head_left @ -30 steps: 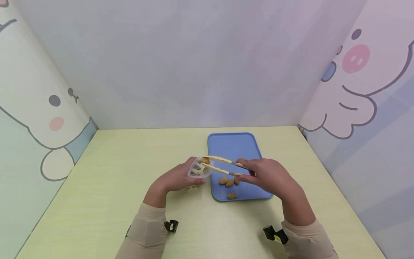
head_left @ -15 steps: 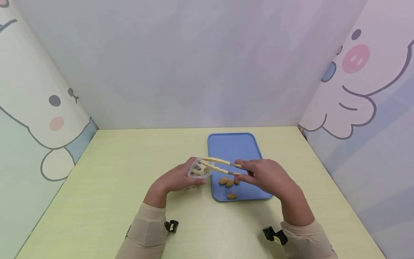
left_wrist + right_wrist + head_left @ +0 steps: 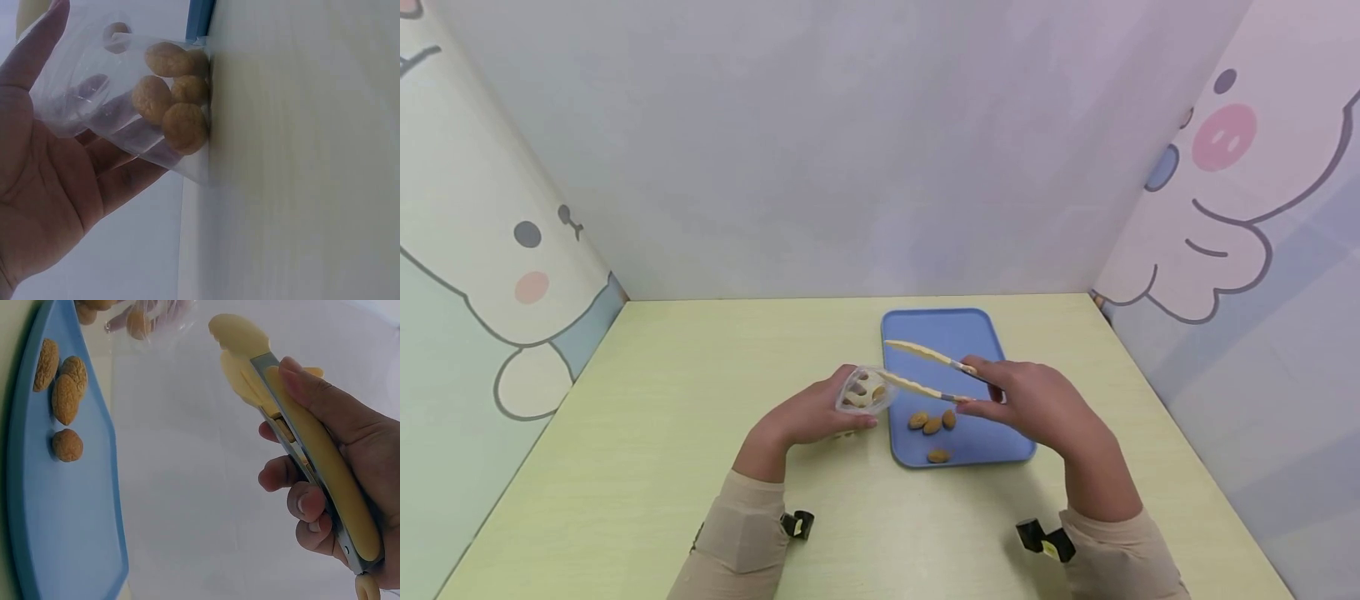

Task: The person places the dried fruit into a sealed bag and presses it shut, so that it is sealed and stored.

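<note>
My left hand (image 3: 808, 414) grips a clear plastic bag (image 3: 194, 164), its mouth facing up, left of the blue tray (image 3: 962, 327). The left wrist view shows several wrinkled brown nuts (image 3: 185, 128) in the bag, the lower ones bunched at its bottom by the tabletop; one more nut (image 3: 117, 37) sits higher. In my right hand (image 3: 1045, 408) are cream-tipped metal tongs (image 3: 917, 387), their arms spread with nothing between the tips. In the head view, the lower tip overlaps the bag's mouth. On the tray's near part lie several more nuts (image 3: 932, 426).
A pale wooden table (image 3: 722, 350) extends around the tray and bag. Behind it stands a grey-white wall (image 3: 850, 167), with cartoon-printed panels at the left (image 3: 505, 250) and right (image 3: 1262, 208).
The tongs had a nut at the bag's mouth one second ago; it has gone from between their tips. Since then, the arms have spread and the right hand has moved slightly right.
</note>
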`<state>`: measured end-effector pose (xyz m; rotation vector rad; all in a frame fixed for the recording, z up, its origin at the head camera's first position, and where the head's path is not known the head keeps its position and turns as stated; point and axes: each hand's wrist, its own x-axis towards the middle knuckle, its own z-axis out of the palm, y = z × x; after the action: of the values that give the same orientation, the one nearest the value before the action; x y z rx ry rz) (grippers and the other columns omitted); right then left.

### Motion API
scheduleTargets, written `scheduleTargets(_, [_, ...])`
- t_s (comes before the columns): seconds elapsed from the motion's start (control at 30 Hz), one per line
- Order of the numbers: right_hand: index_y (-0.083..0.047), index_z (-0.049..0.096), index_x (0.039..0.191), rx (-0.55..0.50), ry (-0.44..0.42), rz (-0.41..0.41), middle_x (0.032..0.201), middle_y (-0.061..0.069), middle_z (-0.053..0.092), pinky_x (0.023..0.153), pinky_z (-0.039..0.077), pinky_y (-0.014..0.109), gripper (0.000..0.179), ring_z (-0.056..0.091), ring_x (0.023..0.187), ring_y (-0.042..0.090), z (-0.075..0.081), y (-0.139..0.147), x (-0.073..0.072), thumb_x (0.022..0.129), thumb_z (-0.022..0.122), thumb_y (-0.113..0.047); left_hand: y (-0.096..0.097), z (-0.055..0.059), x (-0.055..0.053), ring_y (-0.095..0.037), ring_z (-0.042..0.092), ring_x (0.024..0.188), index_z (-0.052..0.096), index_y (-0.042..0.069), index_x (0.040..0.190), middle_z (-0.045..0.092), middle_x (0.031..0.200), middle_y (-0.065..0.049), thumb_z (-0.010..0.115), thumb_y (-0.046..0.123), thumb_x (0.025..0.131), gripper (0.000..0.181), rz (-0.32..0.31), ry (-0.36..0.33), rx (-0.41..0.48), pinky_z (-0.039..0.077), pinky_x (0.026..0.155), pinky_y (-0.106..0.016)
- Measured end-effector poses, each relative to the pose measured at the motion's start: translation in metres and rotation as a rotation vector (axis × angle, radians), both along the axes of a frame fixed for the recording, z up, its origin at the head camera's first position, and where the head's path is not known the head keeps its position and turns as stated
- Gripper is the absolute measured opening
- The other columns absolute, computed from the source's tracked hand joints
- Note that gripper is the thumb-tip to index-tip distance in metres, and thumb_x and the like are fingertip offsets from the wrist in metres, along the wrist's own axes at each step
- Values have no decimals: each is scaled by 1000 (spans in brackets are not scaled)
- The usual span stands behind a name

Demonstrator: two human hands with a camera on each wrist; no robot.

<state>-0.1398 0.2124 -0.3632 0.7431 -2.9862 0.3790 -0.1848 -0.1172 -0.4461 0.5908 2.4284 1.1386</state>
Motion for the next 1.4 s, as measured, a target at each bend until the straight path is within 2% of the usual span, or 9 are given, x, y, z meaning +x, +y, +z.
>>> scheduleTargets(0.3, [-21,53,138,-35,-30,-84,77,-8,50,52,34,26,82,38,55,8,4,15,-4,77,63,-74,0,0,0,-19,58,80,38,29,134,61,97,-5,74,59,79,73,10,10,-11,47,69,-36])
scheduleTargets(0.4, [-22,56,121,-51,-42,-98,80,-6,52,51,34,27,71,39,54,9,4,18,-6,75,65,-75,-1,0,0,-19,58,81,38,29,135,61,98,-5,74,60,78,74,10,14,-15,47,70,-36])
scheduleTargets(0.5, [-22,50,103,-62,-48,-117,80,-6,51,51,35,28,63,41,55,10,3,21,-7,74,65,-76,-1,1,0,-19,57,82,38,28,136,60,99,-4,74,60,78,75,13,16,-23,46,71,-36])
scheduleTargets(0.57, [-22,47,98,-64,-51,-129,79,-7,52,51,35,29,63,43,55,10,3,23,-8,74,64,-77,-1,1,1,-19,57,83,37,28,136,60,99,-4,74,60,78,76,15,17,-29,46,71,-35])
scheduleTargets(0.83, [-24,46,103,-78,-64,-160,84,-6,54,52,37,30,63,46,56,12,4,24,-9,73,67,-75,0,2,1,-19,57,82,37,28,135,60,98,-4,74,60,78,75,15,14,-27,46,71,-36])
scheduleTargets(1.2, [-23,39,135,-73,-137,-214,86,0,54,55,37,31,88,47,60,14,7,34,-9,73,61,-81,0,4,2,-18,57,82,38,26,135,60,99,-3,74,59,79,75,12,4,-14,47,69,-35])
scheduleTargets(1.4, [-21,39,134,-55,-167,-227,89,1,55,55,38,31,88,48,62,14,6,40,-10,73,62,-80,0,4,1,-19,57,82,38,26,135,60,99,-4,75,57,79,74,14,0,-15,47,70,-35])
